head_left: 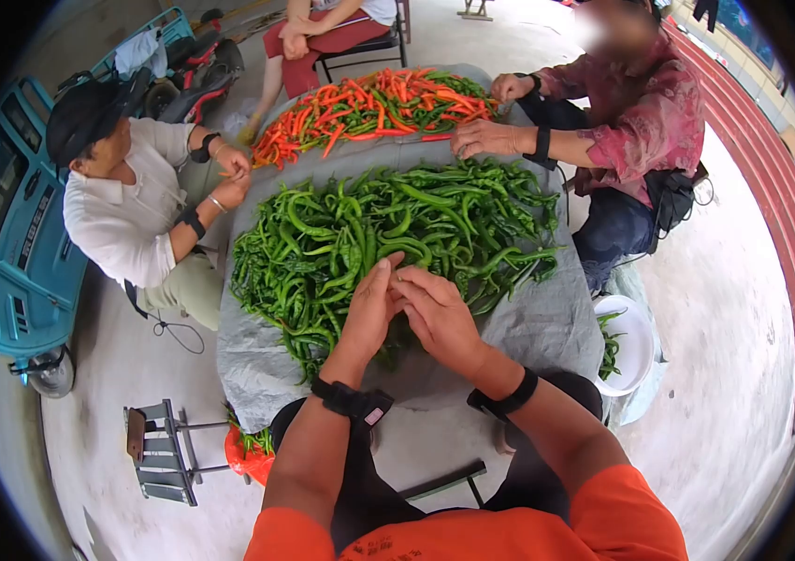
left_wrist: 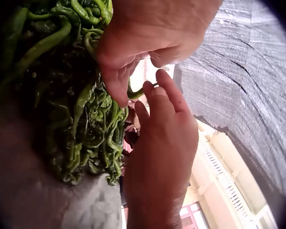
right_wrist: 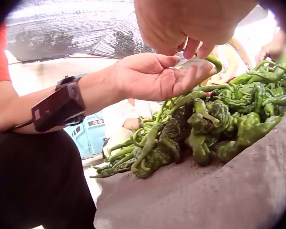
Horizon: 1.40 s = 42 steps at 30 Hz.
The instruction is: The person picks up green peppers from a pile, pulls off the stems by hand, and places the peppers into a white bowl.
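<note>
My two hands meet over the near side of a large heap of green chili peppers (head_left: 351,224). A single green pepper (left_wrist: 135,94) runs between them, its curved end showing at the left fingertips (right_wrist: 214,63) in the right wrist view. My left hand (head_left: 369,313) is turned palm up, its fingers bent in along the pepper. Coming from the other side, my right hand (head_left: 444,318) pinches the thin stem end between thumb and fingertips, seen in the left wrist view. The hands hide much of this pepper in the head view.
Red and green peppers (head_left: 360,117) form a second heap farther back on the grey cloth (head_left: 547,327). People sit left, right and at the far side. A white bucket (head_left: 636,346) with some peppers stands right; a folding stool (head_left: 164,449) and a red bag (head_left: 246,456) lie left.
</note>
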Each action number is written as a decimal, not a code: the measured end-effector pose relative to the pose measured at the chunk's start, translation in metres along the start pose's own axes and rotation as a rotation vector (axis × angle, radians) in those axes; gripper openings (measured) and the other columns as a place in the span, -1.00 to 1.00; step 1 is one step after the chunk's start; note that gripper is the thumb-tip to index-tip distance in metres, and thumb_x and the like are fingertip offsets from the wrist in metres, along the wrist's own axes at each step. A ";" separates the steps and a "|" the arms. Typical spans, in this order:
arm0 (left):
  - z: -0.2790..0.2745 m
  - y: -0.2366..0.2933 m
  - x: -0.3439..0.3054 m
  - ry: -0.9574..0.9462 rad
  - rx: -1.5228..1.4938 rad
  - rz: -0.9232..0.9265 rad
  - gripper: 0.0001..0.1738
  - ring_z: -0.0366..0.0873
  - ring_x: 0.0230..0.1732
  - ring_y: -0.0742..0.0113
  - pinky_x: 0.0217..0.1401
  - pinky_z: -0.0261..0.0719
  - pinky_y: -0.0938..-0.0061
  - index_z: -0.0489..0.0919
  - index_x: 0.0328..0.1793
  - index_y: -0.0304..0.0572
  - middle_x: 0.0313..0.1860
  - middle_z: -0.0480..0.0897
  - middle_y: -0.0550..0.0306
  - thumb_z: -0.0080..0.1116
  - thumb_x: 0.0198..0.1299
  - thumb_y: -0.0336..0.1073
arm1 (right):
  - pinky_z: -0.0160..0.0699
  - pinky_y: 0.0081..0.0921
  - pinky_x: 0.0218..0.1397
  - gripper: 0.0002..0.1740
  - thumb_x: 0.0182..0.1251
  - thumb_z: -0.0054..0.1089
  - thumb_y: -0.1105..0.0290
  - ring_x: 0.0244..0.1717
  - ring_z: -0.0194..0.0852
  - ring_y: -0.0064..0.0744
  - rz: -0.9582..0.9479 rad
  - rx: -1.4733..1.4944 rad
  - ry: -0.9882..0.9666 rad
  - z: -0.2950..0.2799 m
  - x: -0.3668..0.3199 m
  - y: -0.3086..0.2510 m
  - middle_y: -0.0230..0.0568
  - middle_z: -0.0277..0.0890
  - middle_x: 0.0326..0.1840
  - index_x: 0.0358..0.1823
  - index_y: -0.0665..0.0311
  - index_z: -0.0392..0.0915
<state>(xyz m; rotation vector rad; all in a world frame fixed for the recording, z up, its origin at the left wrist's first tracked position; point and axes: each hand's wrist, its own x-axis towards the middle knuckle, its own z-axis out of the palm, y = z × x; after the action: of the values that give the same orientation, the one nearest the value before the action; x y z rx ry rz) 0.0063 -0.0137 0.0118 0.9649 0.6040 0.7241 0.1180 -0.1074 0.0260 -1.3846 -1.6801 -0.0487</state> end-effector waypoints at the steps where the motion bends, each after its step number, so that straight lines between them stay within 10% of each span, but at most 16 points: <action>1: 0.000 0.003 0.000 0.000 -0.110 -0.012 -0.48 0.60 0.05 0.22 0.09 0.60 0.36 0.32 0.38 -0.27 0.22 0.55 -0.09 -0.20 0.53 -0.02 | 0.44 -0.31 0.16 -0.61 0.17 0.22 0.58 0.08 0.46 -0.12 0.002 0.089 0.022 0.000 0.000 -0.003 -0.21 0.49 0.14 0.07 0.28 0.55; 12: 0.002 0.005 0.001 -0.015 0.211 0.132 -0.61 0.65 -0.23 0.39 -0.28 0.58 0.57 0.50 0.20 -0.30 0.00 0.67 0.00 -0.01 0.47 -0.14 | 0.53 -0.61 0.00 -0.71 0.36 0.18 0.53 -0.13 0.52 -0.55 0.665 1.207 0.407 -0.032 0.011 0.022 -0.35 0.51 -0.07 0.08 0.27 0.44; 23: 0.005 -0.004 0.003 0.047 0.283 0.147 -0.63 0.66 -0.38 0.41 -0.43 0.56 0.59 0.58 -0.05 -0.35 -0.20 0.69 0.08 0.06 0.44 -0.10 | 0.48 -0.65 -0.20 -0.68 0.38 0.25 0.30 -0.29 0.45 -0.68 1.050 1.017 0.019 -0.028 0.003 0.026 -0.44 0.50 -0.24 0.09 0.19 0.50; 30: 0.009 0.001 -0.003 -0.045 0.365 0.121 -0.66 0.58 -0.39 0.43 -0.34 0.53 0.60 0.53 0.17 -0.27 -0.14 0.67 0.08 0.04 0.44 -0.18 | 0.41 -0.73 -0.22 -0.87 0.45 0.16 0.32 -0.25 0.38 -0.79 0.833 0.960 0.131 -0.009 -0.003 0.035 -0.59 0.50 -0.18 -0.08 0.15 0.54; 35: -0.004 0.010 -0.002 -0.211 -0.134 -0.315 -0.60 0.59 -0.38 0.39 -0.32 0.53 0.56 0.49 0.20 -0.26 -0.19 0.68 0.09 -0.03 0.47 -0.10 | 0.48 -0.66 -0.15 -0.87 0.46 0.10 0.41 -0.21 0.43 -0.71 0.618 0.820 0.162 -0.015 -0.001 0.038 -0.43 0.50 0.00 -0.05 0.26 0.52; 42: 0.004 0.012 -0.012 -0.256 0.013 -0.261 -0.61 0.63 -0.27 0.40 -0.24 0.52 0.53 0.57 0.05 -0.24 -0.24 0.70 0.11 -0.04 0.47 -0.05 | 0.60 -0.47 -0.07 -0.70 0.27 0.17 0.58 -0.07 0.60 -0.32 0.423 0.485 0.109 -0.020 0.001 0.033 -0.15 0.48 0.03 0.04 0.29 0.50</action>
<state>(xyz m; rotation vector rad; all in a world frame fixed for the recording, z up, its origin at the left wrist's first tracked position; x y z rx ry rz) -0.0010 -0.0203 0.0261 0.9515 0.4975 0.3573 0.1566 -0.1054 0.0217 -1.3011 -1.1764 0.4848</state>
